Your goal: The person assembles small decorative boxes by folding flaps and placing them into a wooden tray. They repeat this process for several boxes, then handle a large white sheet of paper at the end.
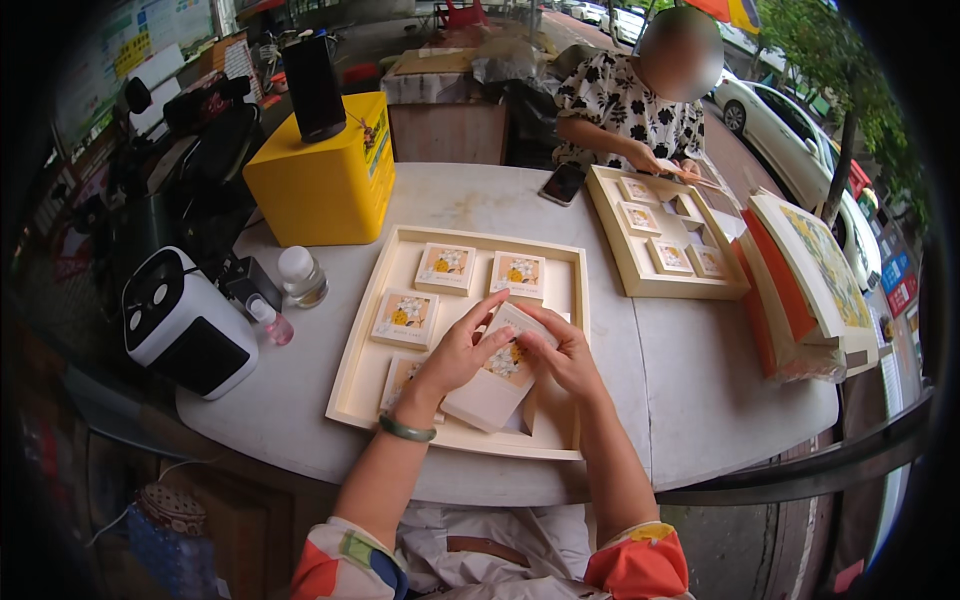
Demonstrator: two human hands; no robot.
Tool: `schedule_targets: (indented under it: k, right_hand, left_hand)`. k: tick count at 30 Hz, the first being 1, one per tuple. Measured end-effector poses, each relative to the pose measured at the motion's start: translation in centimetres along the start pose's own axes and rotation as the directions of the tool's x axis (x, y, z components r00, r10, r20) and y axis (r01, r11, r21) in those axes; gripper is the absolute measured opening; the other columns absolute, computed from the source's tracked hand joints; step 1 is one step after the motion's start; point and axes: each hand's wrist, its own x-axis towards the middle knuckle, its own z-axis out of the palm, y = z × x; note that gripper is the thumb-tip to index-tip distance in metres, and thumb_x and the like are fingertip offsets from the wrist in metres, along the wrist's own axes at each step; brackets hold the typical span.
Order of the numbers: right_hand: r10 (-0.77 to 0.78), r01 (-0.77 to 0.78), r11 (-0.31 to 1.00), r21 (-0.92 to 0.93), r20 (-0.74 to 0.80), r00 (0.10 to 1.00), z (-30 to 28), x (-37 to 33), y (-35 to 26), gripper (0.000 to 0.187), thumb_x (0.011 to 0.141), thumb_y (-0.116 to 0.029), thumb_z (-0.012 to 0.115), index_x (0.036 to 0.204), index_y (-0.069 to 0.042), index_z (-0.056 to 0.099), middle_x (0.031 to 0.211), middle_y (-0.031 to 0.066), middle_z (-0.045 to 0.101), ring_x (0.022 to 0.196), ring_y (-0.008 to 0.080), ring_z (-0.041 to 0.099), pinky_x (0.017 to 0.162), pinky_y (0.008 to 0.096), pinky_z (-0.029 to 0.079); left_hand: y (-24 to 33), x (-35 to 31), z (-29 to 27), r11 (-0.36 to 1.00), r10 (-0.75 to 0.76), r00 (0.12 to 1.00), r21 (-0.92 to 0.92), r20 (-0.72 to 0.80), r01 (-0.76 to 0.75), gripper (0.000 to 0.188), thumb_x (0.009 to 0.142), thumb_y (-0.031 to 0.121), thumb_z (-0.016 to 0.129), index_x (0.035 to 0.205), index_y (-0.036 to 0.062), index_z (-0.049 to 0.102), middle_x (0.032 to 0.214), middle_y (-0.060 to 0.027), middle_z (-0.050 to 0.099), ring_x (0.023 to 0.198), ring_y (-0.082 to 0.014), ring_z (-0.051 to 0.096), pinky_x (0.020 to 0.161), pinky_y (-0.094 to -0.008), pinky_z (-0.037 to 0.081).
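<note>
A cream rectangular box (484, 402) with a floral picture is held tilted between my two hands, above a shallow cream tray box (460, 440). My left hand (455, 352) grips its left side, thumb across the top. My right hand (566, 356) holds the right side, its thumb on the front near the flowers. Small square flower-printed boxes sit in the tray: one at the back left (445, 268), one at the back right (518, 276), one at middle left (405, 318). Another small box (398, 378) is partly hidden by my left hand.
Across the table a person in a floral top works over a second tray box (690, 288). Right of it stands an orange and cream carton (780, 280). A phone (563, 184), yellow cabinet (310, 195), white appliance (185, 320), glass jar (303, 280) and pink bottle (272, 322) stand around.
</note>
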Motion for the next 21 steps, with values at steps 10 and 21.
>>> schedule_targets:
  k: [10, 21]
  right_hand:
    - [0.025, -0.013, 0.988, 0.154, -0.076, 0.997, 0.5, -0.3, -0.6, 0.036, 0.092, -0.008, 0.059, 0.128, -0.005, 0.055, 0.124, 0.0086, 0.054, 0.114, 0.0178, 0.053, 0.091, 0.0304, 0.048]
    - [-0.059, 0.112, 0.968, 0.223, -0.23, 0.971, -0.7, 0.1, 0.7, 0.049, 0.086, 0.006, 0.046, 0.133, -0.007, 0.05, 0.14, 0.0089, 0.045, 0.123, 0.0217, 0.047, 0.098, 0.0343, 0.042]
  left_hand:
    - [0.3, 0.2, 0.0, 0.984, -0.081, 0.996, -0.164, -0.031, 0.075, 0.05, 0.095, 0.017, 0.057, 0.141, 0.0054, 0.039, 0.123, -0.0039, 0.054, 0.109, -0.0089, 0.05, 0.094, -0.0232, 0.041]
    - [-1.2, 0.6, -0.4, 0.926, -0.138, 0.981, -0.368, -0.133, 0.08, 0.05, 0.094, 0.025, 0.059, 0.139, 0.0085, 0.043, 0.115, -0.0041, 0.056, 0.1, -0.0113, 0.053, 0.086, -0.0219, 0.045]
